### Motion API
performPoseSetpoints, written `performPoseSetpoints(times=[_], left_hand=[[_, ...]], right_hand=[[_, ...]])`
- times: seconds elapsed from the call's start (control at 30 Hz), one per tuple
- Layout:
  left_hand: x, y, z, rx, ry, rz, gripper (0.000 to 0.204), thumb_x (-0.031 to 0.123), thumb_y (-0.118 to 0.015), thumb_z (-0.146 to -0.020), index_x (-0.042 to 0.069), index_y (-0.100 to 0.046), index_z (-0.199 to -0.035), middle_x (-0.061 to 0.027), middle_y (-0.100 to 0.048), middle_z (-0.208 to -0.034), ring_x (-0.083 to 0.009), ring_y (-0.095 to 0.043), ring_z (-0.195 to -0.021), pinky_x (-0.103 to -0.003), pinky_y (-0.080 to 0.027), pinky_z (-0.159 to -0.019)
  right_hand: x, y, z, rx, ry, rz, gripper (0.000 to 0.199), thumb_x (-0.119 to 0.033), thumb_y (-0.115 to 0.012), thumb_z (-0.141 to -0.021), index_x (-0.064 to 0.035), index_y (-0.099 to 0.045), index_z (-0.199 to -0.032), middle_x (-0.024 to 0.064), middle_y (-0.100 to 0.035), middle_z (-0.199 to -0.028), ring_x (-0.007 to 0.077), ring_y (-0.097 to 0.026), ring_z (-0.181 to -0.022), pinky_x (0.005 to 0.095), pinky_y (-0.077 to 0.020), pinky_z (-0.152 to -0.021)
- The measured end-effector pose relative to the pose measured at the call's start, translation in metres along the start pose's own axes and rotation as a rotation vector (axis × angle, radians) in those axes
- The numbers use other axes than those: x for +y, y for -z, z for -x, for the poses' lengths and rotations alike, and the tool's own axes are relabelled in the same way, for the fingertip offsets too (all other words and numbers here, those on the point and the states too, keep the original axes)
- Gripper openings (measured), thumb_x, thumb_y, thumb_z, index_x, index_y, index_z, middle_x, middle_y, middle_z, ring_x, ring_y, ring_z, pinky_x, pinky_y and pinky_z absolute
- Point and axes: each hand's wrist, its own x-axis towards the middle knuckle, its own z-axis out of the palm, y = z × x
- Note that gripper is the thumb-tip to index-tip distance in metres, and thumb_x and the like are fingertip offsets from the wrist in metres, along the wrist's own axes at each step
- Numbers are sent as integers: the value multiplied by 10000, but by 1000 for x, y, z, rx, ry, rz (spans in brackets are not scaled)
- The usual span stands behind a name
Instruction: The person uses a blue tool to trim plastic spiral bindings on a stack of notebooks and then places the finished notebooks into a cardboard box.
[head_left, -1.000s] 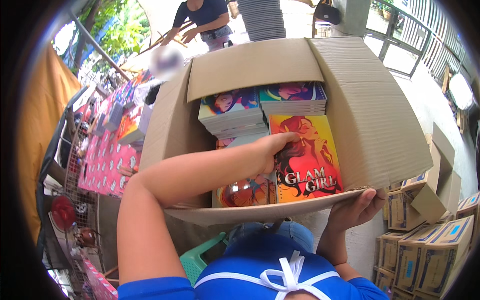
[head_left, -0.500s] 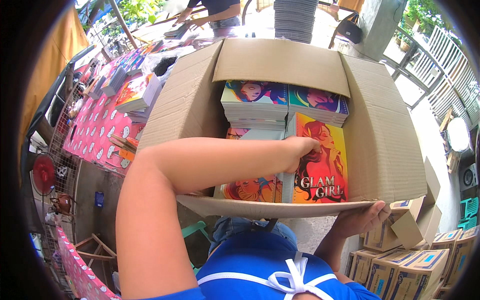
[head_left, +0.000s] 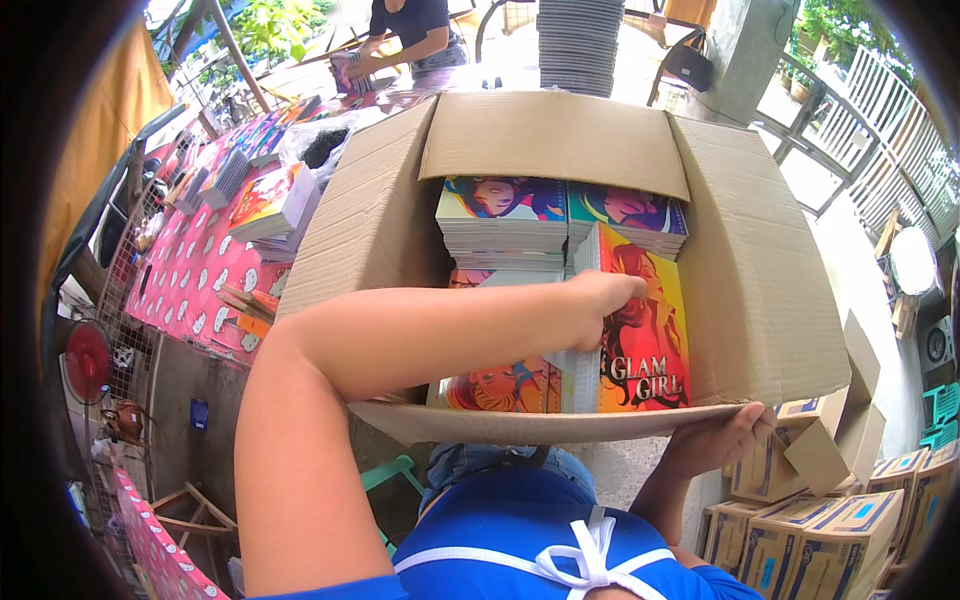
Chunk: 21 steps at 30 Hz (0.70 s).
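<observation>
A large open cardboard box stands before me with its flaps spread. Inside are stacks of spiral-bound notebooks with colourful illustrated covers. My left hand reaches across and grips a stack of red and yellow notebooks at the near right. One finger or the thumb lies on the top cover; the other fingers are mostly hidden at the stack's left side. At the front right corner my right hand holds the near flap, fingers curled at its edge. My left forearm hides part of the near left stacks.
Left of the box, a table with a pink patterned cover bears more notebook stacks. Closed cartons are piled at the lower right. A person handles notebooks beyond the box. A tall dark stack stands behind it.
The gripped notebook stack has shifted slightly, and more of its left side shows. The person at the back has lifted a bundle of notebooks upright. My right hand stays on the flap.
</observation>
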Motion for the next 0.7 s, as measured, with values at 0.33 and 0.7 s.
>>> performPoseSetpoints(times=[0.33, 0.7], left_hand=[[-29, 21, -19, 26, 62, -53, 344, 324, -575, -858, 77, -569, -1097, -71, -660, -1017, -182, -666, -866, -368, -551, -777], [-21, 11, 14, -58, -6, -52, 391, 286, -652, -830, 48, -546, -1121, -64, -693, -929, -185, -687, -777, -334, -536, -723]], right_hand=[[-8, -12, -1, 11, -27, -249, 302, -312, -442, -958, -10, -445, -970, 99, -475, -942, 172, -466, -910, 309, -389, -834], [1, -2, -1, -68, -1, -280, 268, -284, -481, -950, -17, -471, -973, 80, -482, -968, 159, -463, -911, 301, -379, -845]])
